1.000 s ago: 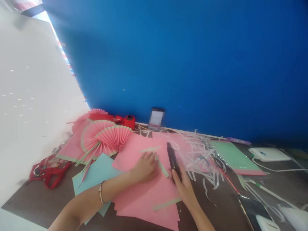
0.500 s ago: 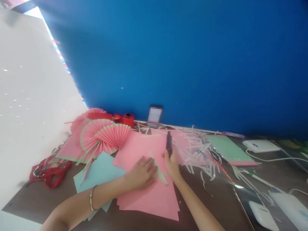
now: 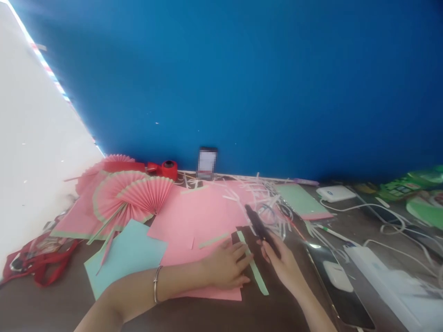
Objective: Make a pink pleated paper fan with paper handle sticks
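Pink sheets (image 3: 197,214) lie in a stack at the middle of the table. My left hand (image 3: 228,265) rests palm down on their right part, fingers spread, its fingertips at a narrow pale green strip (image 3: 256,272). That strip lies over the dark tabletop, right of the pink paper. Another green strip (image 3: 218,240) lies across the pink sheets. My right hand (image 3: 282,260) is closed around a dark, slim tool (image 3: 256,221), which points up and left; what kind of tool it is cannot be made out.
Folded pink fans (image 3: 148,196) and blue sheets (image 3: 129,253) lie on the left, near red straps (image 3: 51,267). White paper scraps (image 3: 266,198) lie behind my right hand. A phone (image 3: 341,286), white cables and a green packet (image 3: 401,184) are on the right. A blue wall (image 3: 221,83) stands behind.
The view has shifted right. My left hand has moved right with the green strip, now beyond the paper's edge. My right hand has moved right, and its tool now tilts left.
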A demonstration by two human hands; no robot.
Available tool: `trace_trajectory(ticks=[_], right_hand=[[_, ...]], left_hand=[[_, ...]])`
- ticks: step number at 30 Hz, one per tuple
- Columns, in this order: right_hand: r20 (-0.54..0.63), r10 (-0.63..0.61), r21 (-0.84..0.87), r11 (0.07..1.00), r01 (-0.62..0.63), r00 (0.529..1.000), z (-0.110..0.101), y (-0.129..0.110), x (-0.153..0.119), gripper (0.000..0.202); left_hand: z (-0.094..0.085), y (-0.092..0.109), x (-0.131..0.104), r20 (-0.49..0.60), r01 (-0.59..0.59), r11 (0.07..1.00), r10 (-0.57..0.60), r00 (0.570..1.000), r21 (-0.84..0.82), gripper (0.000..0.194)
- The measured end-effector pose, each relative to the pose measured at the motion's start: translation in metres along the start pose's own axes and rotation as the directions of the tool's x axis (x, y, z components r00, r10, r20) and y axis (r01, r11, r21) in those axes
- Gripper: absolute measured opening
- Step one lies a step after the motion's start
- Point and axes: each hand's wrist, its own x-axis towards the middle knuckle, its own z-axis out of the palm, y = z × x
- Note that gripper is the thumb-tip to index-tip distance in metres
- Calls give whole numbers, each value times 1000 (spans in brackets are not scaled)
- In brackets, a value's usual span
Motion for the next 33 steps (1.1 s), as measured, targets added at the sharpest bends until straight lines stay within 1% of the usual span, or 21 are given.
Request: trace_trajectory(ticks=[3,4,6,9,13,18,22,27,33], right_hand=[[-30,55,-112,992,-58,998,-10,16,-25,47],[-39,65,-145,987,-70,997,-12,19,-31,47],[-45,81,-224,970,-89,996,-15,22,-40,46],[-61,63,-340,937,-80,996,-16,21,-48,42],[-54,-17,-415,910,-7,998,-13,16,-47,36],[-33,-62,-462,886,40,998,-8,15,-41,34],[-32,-99,-487,870,71,995,-7,16,-38,33],[-15,-111,-508,857,88,994,-5,14,-36,33],[24,-93,-503,859,93,995,-4,14,-35,32]], left_hand=[[1,-10,0,-29,32,999,-33,999,-9,62],[0,-14,-1,-28,25,1000,-25,999,-5,62],[1,-21,-2,-18,-2,1000,2,1000,-4,60],[3,-25,-3,-12,11,1000,-11,1000,-7,58],[3,-22,-3,-14,55,998,-55,998,-7,54],[0,-21,-4,-16,89,996,-89,996,-8,52],[0,-22,-5,-18,89,996,-89,996,-2,51],[1,-22,-4,-15,90,996,-90,996,5,51],[-2,-22,-5,-15,90,996,-90,996,8,51]])
